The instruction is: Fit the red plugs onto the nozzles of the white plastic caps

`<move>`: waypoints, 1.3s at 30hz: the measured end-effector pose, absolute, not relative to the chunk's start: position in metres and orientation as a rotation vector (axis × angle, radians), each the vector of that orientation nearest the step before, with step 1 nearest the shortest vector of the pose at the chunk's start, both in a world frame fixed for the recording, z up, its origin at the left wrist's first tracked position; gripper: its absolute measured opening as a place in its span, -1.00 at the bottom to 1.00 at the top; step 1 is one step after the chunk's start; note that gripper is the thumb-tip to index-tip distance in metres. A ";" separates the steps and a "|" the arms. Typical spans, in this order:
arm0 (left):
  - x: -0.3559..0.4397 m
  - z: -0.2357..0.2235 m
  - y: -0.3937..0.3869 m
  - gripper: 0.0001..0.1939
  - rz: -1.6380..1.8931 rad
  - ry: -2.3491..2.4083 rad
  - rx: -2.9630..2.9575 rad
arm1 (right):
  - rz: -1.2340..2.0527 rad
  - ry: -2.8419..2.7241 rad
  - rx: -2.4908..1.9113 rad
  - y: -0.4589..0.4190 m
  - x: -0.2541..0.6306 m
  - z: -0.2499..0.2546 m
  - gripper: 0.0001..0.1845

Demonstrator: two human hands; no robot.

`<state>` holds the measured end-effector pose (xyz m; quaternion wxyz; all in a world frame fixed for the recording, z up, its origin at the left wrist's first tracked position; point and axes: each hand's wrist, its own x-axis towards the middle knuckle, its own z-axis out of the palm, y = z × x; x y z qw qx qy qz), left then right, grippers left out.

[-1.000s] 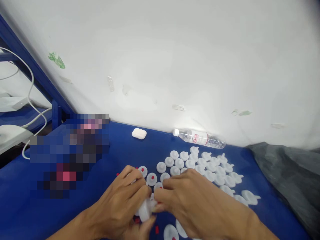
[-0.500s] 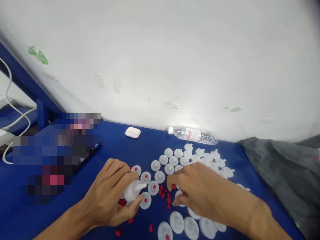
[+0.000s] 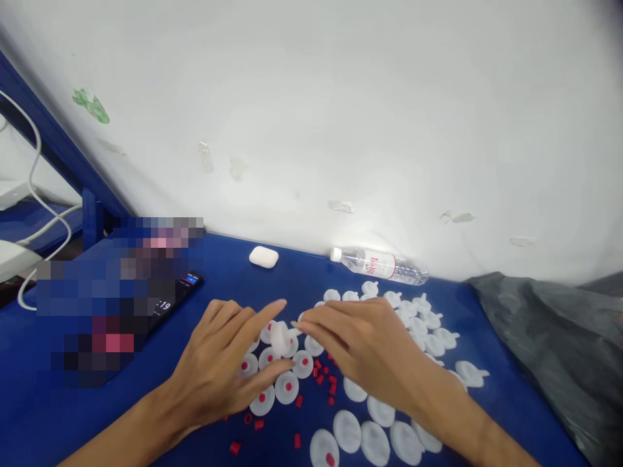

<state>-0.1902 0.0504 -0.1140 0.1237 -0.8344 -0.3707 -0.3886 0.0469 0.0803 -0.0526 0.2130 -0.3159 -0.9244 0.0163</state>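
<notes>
To the near left of the bottle (image 3: 379,264), a white cap (image 3: 280,339) is held by its spout in the right hand (image 3: 370,344), fingertips drawn together. The left hand (image 3: 219,363) is spread wide around it, gripping nothing. Red pieces (image 3: 333,389) are scattered nearer than the bottle.

Can count two hands (image 3: 221,366), one bottle (image 3: 382,264), one phone (image 3: 170,303), one white box (image 3: 264,257). Can see over twenty white discs (image 3: 347,431), over ten red bits (image 3: 298,441).

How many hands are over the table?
2: left hand, spread open, on the left; right hand, holding a white piece, on the right. The pixelated patch may hide more.
</notes>
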 end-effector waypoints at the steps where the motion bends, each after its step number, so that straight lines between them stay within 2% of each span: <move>1: -0.190 -0.114 0.051 -0.67 -1.146 -1.098 -2.425 | 0.123 -2.534 -0.918 0.082 0.046 -0.054 -0.61; 4: -0.191 -0.114 0.051 -0.82 -1.153 -1.147 -2.418 | 0.307 -2.500 -1.012 0.086 0.042 -0.058 -0.72; 7: -0.191 -0.114 0.053 -0.81 -1.138 -1.215 -2.433 | 0.279 -2.550 -1.115 0.086 0.038 -0.058 -0.76; 15: -0.195 -0.114 0.054 -0.81 -1.135 -1.249 -2.463 | 0.204 -2.787 -1.364 0.091 0.052 -0.051 -0.73; 19: -0.194 -0.116 0.054 -0.81 -1.121 -1.255 -2.476 | 0.213 -2.830 -1.349 0.094 0.050 -0.057 -0.62; 25: -0.194 -0.118 0.053 -0.82 -1.111 -1.254 -2.496 | 0.293 -2.839 -1.315 0.095 0.042 -0.063 -0.69; 32: -0.195 -0.118 0.053 -0.82 -1.141 -1.266 -2.471 | 0.203 -2.628 -1.168 0.096 0.050 -0.055 -0.73; 39: -0.194 -0.120 0.055 -0.82 -1.101 -1.337 -2.461 | 0.051 -2.808 -1.026 0.117 0.033 -0.061 -0.68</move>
